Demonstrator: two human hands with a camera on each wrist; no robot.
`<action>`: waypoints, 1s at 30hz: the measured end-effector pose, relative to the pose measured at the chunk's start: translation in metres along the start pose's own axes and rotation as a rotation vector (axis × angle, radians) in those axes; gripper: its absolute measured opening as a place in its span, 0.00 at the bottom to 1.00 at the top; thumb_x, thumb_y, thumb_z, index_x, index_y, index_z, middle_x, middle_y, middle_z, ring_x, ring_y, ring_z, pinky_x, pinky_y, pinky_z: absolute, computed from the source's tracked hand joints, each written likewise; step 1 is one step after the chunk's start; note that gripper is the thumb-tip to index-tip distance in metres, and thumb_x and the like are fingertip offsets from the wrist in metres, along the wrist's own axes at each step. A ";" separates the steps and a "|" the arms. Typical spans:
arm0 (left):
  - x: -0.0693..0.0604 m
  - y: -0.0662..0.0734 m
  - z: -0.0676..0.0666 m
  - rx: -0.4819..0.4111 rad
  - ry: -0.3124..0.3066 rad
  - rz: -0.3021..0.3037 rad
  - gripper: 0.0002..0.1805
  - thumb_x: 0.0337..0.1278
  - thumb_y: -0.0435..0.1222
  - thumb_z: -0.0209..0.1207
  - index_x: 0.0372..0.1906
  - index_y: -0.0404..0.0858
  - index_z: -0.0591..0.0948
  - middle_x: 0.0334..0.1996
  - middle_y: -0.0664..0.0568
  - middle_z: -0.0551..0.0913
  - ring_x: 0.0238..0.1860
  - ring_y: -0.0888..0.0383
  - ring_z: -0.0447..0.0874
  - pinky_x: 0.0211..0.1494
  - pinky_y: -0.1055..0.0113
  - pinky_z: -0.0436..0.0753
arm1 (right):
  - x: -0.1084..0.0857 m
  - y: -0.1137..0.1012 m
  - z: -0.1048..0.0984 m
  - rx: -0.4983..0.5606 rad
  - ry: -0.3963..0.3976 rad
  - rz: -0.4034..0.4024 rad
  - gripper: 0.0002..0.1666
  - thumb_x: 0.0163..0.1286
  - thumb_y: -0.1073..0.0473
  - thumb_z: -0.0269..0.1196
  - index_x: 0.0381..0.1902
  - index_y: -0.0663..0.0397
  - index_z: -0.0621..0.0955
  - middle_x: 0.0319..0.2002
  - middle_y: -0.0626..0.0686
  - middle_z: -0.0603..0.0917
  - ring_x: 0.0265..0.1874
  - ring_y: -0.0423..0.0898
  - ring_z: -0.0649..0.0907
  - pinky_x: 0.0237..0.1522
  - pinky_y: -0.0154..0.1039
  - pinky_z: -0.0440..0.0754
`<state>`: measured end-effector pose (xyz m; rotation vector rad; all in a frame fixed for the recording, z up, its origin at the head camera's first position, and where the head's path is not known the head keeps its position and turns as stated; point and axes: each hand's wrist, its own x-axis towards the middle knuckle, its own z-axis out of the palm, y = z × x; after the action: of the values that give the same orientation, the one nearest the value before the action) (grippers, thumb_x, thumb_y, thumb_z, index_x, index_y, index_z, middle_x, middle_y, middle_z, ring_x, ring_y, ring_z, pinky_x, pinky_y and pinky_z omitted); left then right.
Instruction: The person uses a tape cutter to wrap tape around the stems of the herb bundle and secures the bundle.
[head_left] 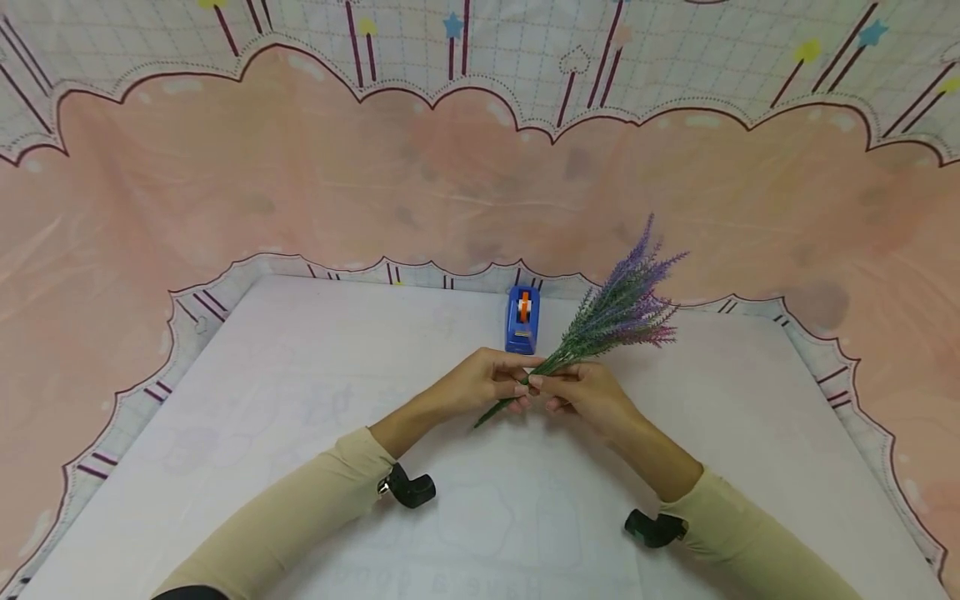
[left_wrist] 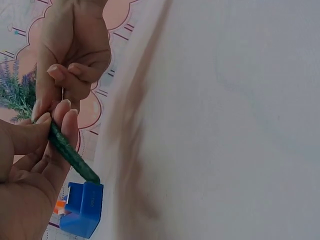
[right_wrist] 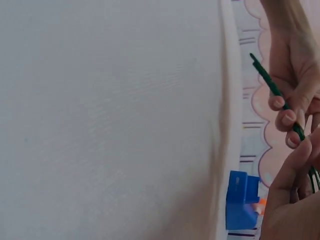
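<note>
A bunch of artificial lavender (head_left: 618, 296), with purple flower heads and green stems, slants up to the right between both hands in the head view. My left hand (head_left: 487, 382) pinches the green stems between thumb and fingers, and the stem ends (left_wrist: 75, 159) stick out past it. Right beside it, my right hand (head_left: 598, 398) pinches the stems just below the foliage, fingertips close to the left ones. A blue tape dispenser (head_left: 522, 320) with an orange core stands just beyond the hands. Parts of the stems are hidden by the fingers.
The white tabletop (head_left: 315, 467) spreads under both arms. Behind it hangs a pink and white patterned cloth (head_left: 420, 192), which also runs along the table's sides. A small black camera (head_left: 411, 487) sits at the left wrist, another black camera (head_left: 654, 528) at the right.
</note>
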<state>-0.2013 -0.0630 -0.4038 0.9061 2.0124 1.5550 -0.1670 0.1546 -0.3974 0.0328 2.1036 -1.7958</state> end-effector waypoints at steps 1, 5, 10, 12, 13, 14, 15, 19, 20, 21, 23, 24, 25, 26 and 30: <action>0.000 0.000 0.001 0.004 -0.004 0.003 0.28 0.69 0.22 0.54 0.72 0.32 0.70 0.45 0.35 0.87 0.37 0.52 0.89 0.46 0.61 0.87 | 0.000 0.001 0.001 -0.030 0.034 0.003 0.21 0.70 0.54 0.69 0.49 0.67 0.85 0.36 0.54 0.89 0.26 0.41 0.85 0.37 0.36 0.85; 0.002 0.000 0.002 -0.009 0.001 -0.007 0.27 0.69 0.23 0.56 0.72 0.33 0.72 0.46 0.37 0.87 0.37 0.55 0.89 0.46 0.61 0.87 | -0.001 0.001 0.005 -0.154 0.098 -0.020 0.24 0.69 0.46 0.68 0.41 0.64 0.88 0.31 0.55 0.88 0.21 0.43 0.83 0.33 0.39 0.84; 0.003 -0.001 -0.001 -0.034 -0.002 -0.043 0.26 0.69 0.22 0.56 0.70 0.32 0.74 0.46 0.42 0.88 0.41 0.48 0.90 0.47 0.58 0.87 | -0.009 -0.003 0.008 -0.390 0.084 -0.062 0.35 0.72 0.35 0.61 0.25 0.62 0.87 0.18 0.52 0.84 0.20 0.49 0.85 0.29 0.42 0.84; 0.003 -0.001 -0.002 -0.034 -0.015 -0.049 0.25 0.69 0.22 0.56 0.69 0.31 0.74 0.46 0.40 0.88 0.41 0.48 0.90 0.46 0.59 0.87 | -0.014 -0.006 0.009 -0.511 0.080 -0.135 0.34 0.73 0.36 0.60 0.20 0.58 0.86 0.14 0.48 0.82 0.17 0.47 0.83 0.25 0.39 0.80; 0.004 -0.001 -0.003 -0.032 -0.023 -0.053 0.25 0.69 0.23 0.56 0.69 0.31 0.74 0.46 0.39 0.88 0.40 0.50 0.90 0.46 0.60 0.87 | -0.017 -0.008 0.009 -0.580 0.082 -0.203 0.33 0.74 0.37 0.60 0.19 0.55 0.85 0.13 0.46 0.80 0.16 0.45 0.82 0.22 0.38 0.78; 0.004 -0.001 -0.004 -0.038 -0.030 -0.059 0.25 0.69 0.23 0.56 0.69 0.31 0.74 0.46 0.38 0.87 0.40 0.50 0.90 0.46 0.60 0.87 | -0.018 -0.010 0.009 -0.657 0.087 -0.294 0.29 0.74 0.40 0.62 0.19 0.53 0.85 0.13 0.43 0.79 0.15 0.43 0.80 0.21 0.36 0.76; 0.005 -0.001 -0.005 -0.040 -0.037 -0.061 0.24 0.69 0.23 0.55 0.69 0.31 0.74 0.46 0.37 0.87 0.40 0.50 0.90 0.46 0.60 0.87 | -0.020 -0.012 0.009 -0.735 0.092 -0.410 0.24 0.73 0.44 0.64 0.21 0.51 0.85 0.15 0.42 0.79 0.16 0.40 0.78 0.20 0.34 0.74; 0.006 0.000 -0.010 -0.075 -0.056 -0.078 0.23 0.69 0.22 0.53 0.67 0.30 0.73 0.47 0.33 0.86 0.38 0.48 0.89 0.46 0.59 0.87 | -0.017 -0.017 0.007 -1.118 0.187 -0.946 0.04 0.64 0.58 0.73 0.33 0.50 0.87 0.28 0.45 0.82 0.27 0.40 0.79 0.26 0.33 0.78; 0.006 0.001 -0.011 -0.088 -0.061 -0.086 0.22 0.69 0.21 0.53 0.65 0.30 0.72 0.46 0.33 0.86 0.38 0.48 0.89 0.46 0.59 0.87 | -0.015 -0.017 0.006 -1.185 0.211 -1.045 0.07 0.61 0.60 0.75 0.36 0.51 0.87 0.33 0.47 0.83 0.32 0.42 0.80 0.31 0.35 0.81; 0.007 0.001 -0.012 -0.098 -0.067 -0.092 0.21 0.68 0.21 0.52 0.64 0.30 0.71 0.45 0.32 0.86 0.37 0.48 0.88 0.45 0.59 0.87 | -0.013 -0.017 0.005 -1.237 0.224 -1.116 0.10 0.58 0.61 0.76 0.38 0.51 0.87 0.37 0.49 0.83 0.37 0.45 0.80 0.37 0.37 0.82; 0.008 0.001 -0.013 -0.106 -0.083 -0.107 0.20 0.68 0.20 0.52 0.62 0.30 0.69 0.44 0.33 0.87 0.36 0.49 0.88 0.45 0.60 0.86 | -0.009 -0.016 0.003 -1.307 0.223 -1.182 0.13 0.56 0.60 0.78 0.39 0.49 0.88 0.42 0.51 0.83 0.44 0.50 0.81 0.47 0.43 0.82; 0.008 0.002 -0.014 -0.100 -0.088 -0.118 0.20 0.68 0.21 0.52 0.62 0.31 0.68 0.43 0.34 0.87 0.35 0.50 0.87 0.45 0.61 0.86 | -0.008 -0.015 0.002 -1.325 0.211 -1.194 0.13 0.56 0.59 0.78 0.40 0.48 0.88 0.43 0.52 0.83 0.45 0.51 0.81 0.49 0.45 0.81; 0.008 0.002 -0.014 -0.089 -0.092 -0.129 0.20 0.68 0.21 0.53 0.62 0.32 0.67 0.42 0.35 0.87 0.35 0.50 0.87 0.45 0.62 0.85 | -0.007 -0.014 0.001 -1.343 0.200 -1.203 0.14 0.56 0.58 0.78 0.40 0.48 0.88 0.43 0.52 0.83 0.46 0.52 0.81 0.51 0.47 0.80; 0.008 0.002 -0.015 -0.086 -0.096 -0.139 0.20 0.68 0.21 0.53 0.62 0.31 0.67 0.42 0.36 0.88 0.35 0.50 0.88 0.45 0.62 0.85 | -0.006 -0.013 0.001 -1.353 0.190 -1.209 0.13 0.56 0.57 0.78 0.40 0.46 0.88 0.42 0.51 0.83 0.45 0.52 0.81 0.52 0.48 0.80; 0.007 0.003 -0.017 -0.086 -0.097 -0.172 0.21 0.68 0.21 0.54 0.62 0.30 0.65 0.41 0.38 0.88 0.35 0.51 0.88 0.45 0.63 0.84 | -0.003 -0.009 0.000 -1.420 0.207 -1.235 0.12 0.58 0.56 0.77 0.40 0.45 0.88 0.38 0.49 0.82 0.41 0.51 0.83 0.47 0.46 0.82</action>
<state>-0.2176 -0.0688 -0.3960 0.7406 1.8871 1.4625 -0.1666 0.1538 -0.3878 -1.7339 3.2968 -0.0614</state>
